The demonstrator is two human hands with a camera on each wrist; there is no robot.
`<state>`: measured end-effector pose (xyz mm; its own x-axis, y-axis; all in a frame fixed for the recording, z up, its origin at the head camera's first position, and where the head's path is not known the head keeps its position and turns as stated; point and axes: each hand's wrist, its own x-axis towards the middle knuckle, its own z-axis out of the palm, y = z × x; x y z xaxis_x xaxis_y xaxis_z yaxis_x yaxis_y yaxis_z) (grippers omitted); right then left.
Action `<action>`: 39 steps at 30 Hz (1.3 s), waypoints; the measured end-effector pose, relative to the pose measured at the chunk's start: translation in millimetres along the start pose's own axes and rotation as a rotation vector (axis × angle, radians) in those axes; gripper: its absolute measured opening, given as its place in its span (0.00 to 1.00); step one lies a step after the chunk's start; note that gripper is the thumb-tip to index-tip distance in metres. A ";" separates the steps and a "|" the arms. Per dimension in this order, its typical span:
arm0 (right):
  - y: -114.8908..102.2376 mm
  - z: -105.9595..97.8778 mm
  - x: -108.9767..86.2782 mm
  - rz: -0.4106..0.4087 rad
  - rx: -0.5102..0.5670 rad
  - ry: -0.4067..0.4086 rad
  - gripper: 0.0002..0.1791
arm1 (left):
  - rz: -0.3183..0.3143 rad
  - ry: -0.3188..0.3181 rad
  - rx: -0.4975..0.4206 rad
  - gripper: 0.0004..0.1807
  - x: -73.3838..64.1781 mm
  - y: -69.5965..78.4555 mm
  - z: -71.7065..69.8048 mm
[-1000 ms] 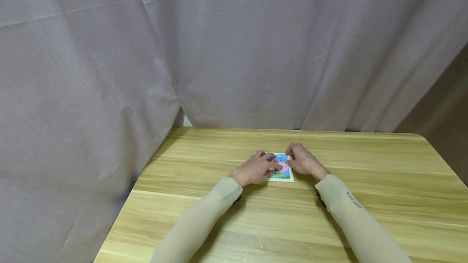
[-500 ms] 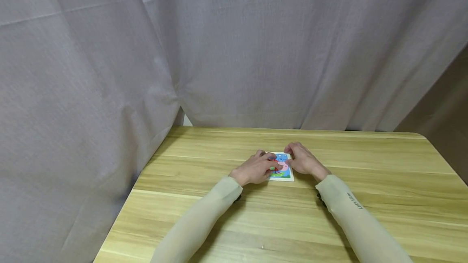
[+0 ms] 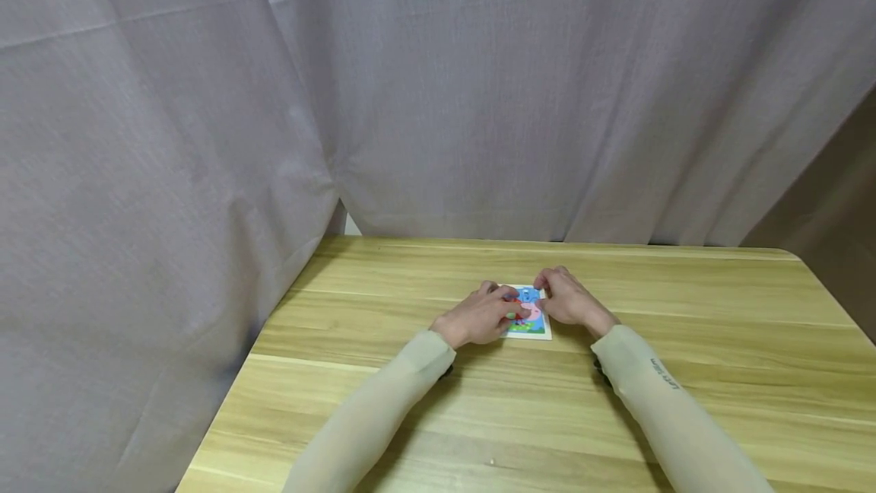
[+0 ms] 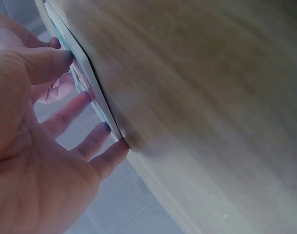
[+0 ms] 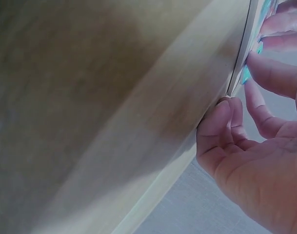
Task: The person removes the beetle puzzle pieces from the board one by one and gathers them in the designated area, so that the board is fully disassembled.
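A small flat picture board (image 3: 530,328) with a white border and a pink cartoon pig lies on the wooden table. My left hand (image 3: 475,316) reaches over its left part, fingers spread and touching the picture and edge. In the left wrist view, the fingertips (image 4: 103,127) meet the board near its rim. My right hand (image 3: 569,301) is at the upper right of the board. The right wrist view has its thumb (image 5: 272,73) and forefinger against the board's face, a little apart, with the other fingers bent on the table. The hands cover part of the picture.
The pale wooden table (image 3: 424,417) reaches to a far edge just behind the board. A grey curtain (image 3: 452,97) hangs behind and along the left side. A tiny light speck (image 3: 491,462) is on the tabletop near the front.
Both hands stay at the board in nearly the same place. The right fingertips shift only slightly at its upper right corner.
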<state>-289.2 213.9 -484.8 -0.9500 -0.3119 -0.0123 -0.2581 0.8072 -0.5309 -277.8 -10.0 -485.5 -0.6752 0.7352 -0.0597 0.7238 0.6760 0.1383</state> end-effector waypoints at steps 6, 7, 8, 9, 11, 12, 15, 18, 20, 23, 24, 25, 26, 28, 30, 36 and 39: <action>-0.1 1.0 0.3 -0.027 0.015 0.025 0.14 | 0.007 -0.001 0.007 0.20 0.4 0.0 -0.4; -0.3 1.3 0.4 -0.030 0.022 0.029 0.14 | 0.009 0.000 0.009 0.20 0.3 -0.1 -0.7; -0.8 1.4 0.6 -0.033 0.030 0.031 0.14 | 0.012 0.002 0.010 0.20 0.3 -0.3 -0.8; -1.1 1.4 0.9 -0.036 0.039 0.031 0.14 | 0.014 0.004 0.012 0.20 0.3 -0.5 -1.2; -1.9 1.1 1.0 -0.038 0.056 0.030 0.15 | 0.017 0.005 0.013 0.20 0.1 -0.4 -2.2; -2.4 1.0 1.0 -0.037 0.064 0.029 0.16 | 0.018 0.008 0.014 0.20 0.0 -0.2 -2.5; -3.4 0.5 0.7 -0.030 0.079 0.024 0.16 | 0.017 0.004 0.004 0.20 0.0 0.4 -3.3; -3.5 0.9 0.7 -0.024 0.087 0.023 0.16 | 0.014 -0.003 0.000 0.20 0.0 0.7 -3.4; -3.2 1.4 0.8 -0.019 0.095 0.020 0.16 | 0.012 -0.006 0.001 0.20 0.2 0.5 -3.1; -2.6 1.8 0.6 -0.020 0.100 0.019 0.15 | 0.007 -0.005 -0.001 0.20 0.5 0.0 -2.0; -2.4 1.8 0.5 -0.019 0.101 0.020 0.15 | 0.007 -0.004 -0.003 0.21 0.6 -0.2 -1.6; -2.2 1.5 0.3 -0.022 0.101 0.019 0.15 | 0.006 -0.003 -0.005 0.21 0.6 -0.4 -1.3; -2.1 1.2 0.1 -0.025 0.101 0.019 0.15 | 0.004 -0.004 -0.008 0.21 0.4 -0.6 -1.0; -1.9 0.9 -0.2 -0.023 0.104 0.020 0.14 | 0.004 -0.002 -0.015 0.21 0.2 -1.1 -0.2; -2.0 0.6 -0.7 -0.024 0.108 0.020 0.14 | 0.011 0.001 -0.008 0.21 0.2 -1.3 0.1; -1.5 1.5 -0.4 -0.038 0.132 0.027 0.13 | 0.036 0.021 0.020 0.19 -0.5 -2.0 0.0; -1.3 1.4 -0.5 -0.042 0.135 0.029 0.13 | 0.041 0.026 0.021 0.19 -0.5 -2.5 0.2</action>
<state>-288.2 212.3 -485.3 -0.9441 -0.3276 0.0363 -0.2738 0.7182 -0.6397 -279.2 -12.0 -486.0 -0.6480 0.7611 -0.0284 0.7538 0.6462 0.1191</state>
